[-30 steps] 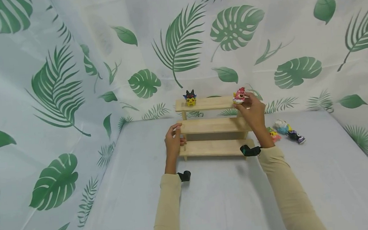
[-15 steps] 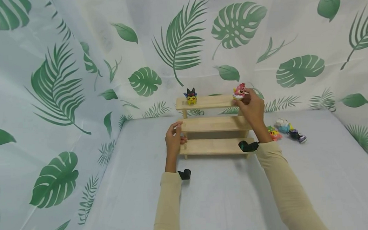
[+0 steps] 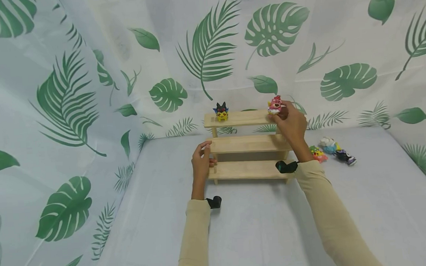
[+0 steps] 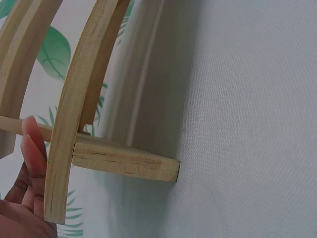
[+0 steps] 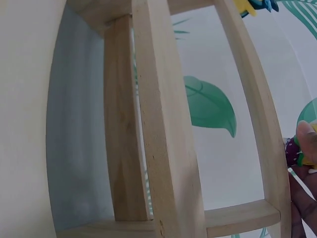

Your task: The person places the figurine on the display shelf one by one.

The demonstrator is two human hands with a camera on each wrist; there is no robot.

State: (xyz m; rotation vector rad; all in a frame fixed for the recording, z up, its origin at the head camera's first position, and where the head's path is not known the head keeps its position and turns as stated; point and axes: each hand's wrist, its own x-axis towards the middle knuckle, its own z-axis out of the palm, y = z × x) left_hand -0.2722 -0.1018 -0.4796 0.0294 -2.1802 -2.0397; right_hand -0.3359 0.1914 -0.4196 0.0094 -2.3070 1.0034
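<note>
A three-tier wooden display shelf stands in the middle of the head view. My left hand grips its left side by the middle tier; in the left wrist view the fingers lie against the wood. Above the right end of the top tier, my right hand pinches a pink bear figurine with a white base. Whether the base touches the board I cannot tell. The right wrist view shows only a sliver of this figurine. A yellow figurine with black ears stands at the top tier's left end.
Right of the shelf, several more figurines lie on the white cloth: a pink and yellow one, a white and blue one, and a black one. A leaf-print curtain hangs behind and to the left.
The pink bear figurine has turned a little in my right fingers and shifted slightly left. My left hand keeps its place on the shelf. The head view has shifted slightly.
</note>
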